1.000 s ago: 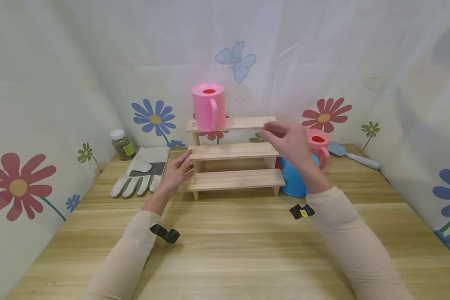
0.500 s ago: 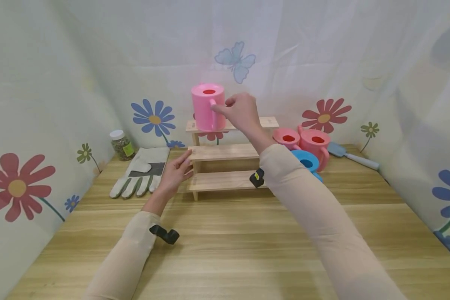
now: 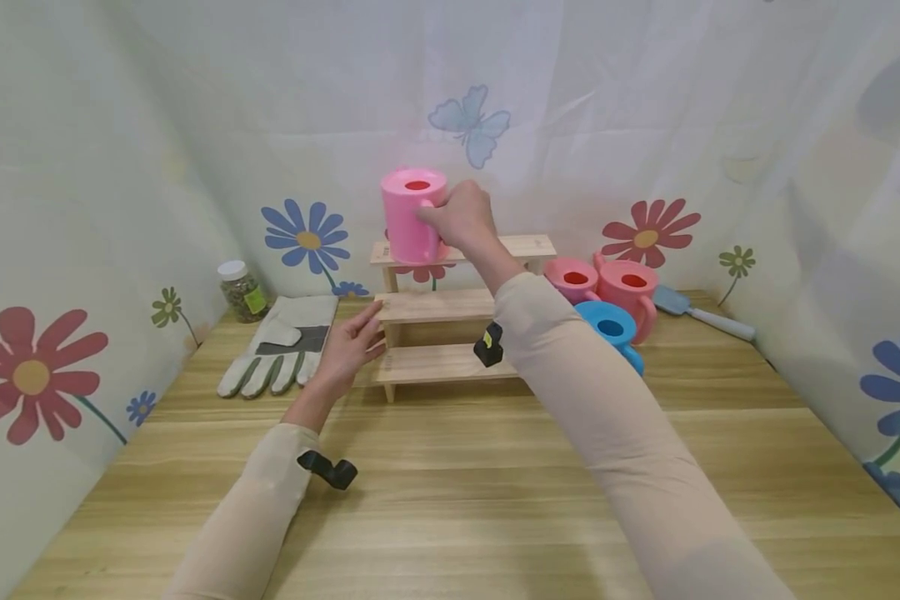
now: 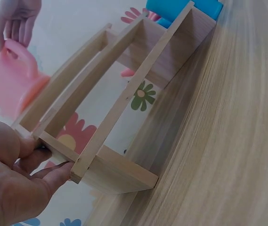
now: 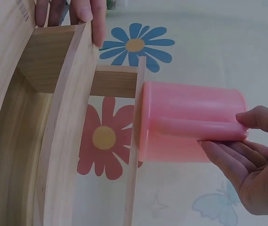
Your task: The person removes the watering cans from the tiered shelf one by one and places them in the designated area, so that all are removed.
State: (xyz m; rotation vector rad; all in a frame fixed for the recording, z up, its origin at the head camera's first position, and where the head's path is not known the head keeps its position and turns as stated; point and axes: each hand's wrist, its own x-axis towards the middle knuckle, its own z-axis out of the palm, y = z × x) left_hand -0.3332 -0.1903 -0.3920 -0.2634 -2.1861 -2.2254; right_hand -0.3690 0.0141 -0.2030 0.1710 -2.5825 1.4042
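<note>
A pink watering can [image 3: 408,215] stands on the top step of a three-step wooden shelf [image 3: 450,305]. My right hand [image 3: 444,218] grips its handle. In the right wrist view the thumb lies on top of the handle [image 5: 195,128] and the fingers [image 5: 228,162] curl beneath it. My left hand [image 3: 360,335] holds the shelf's left end at the middle step. The left wrist view shows its thumb and fingers [image 4: 53,173] on either side of the shelf's end panel [image 4: 101,155], with the pink watering can [image 4: 9,87] beyond.
A gardening glove [image 3: 281,343] and a lidded jar [image 3: 243,290] lie left of the shelf. Two pink cans [image 3: 632,287] and a blue can [image 3: 612,330] stand to its right, with a blue trowel [image 3: 701,311] behind. Flowered fabric walls close three sides.
My right hand rose from the shelf's right end, crossed left to the pink can and closed on its handle. The left hand stayed at the shelf's left end.
</note>
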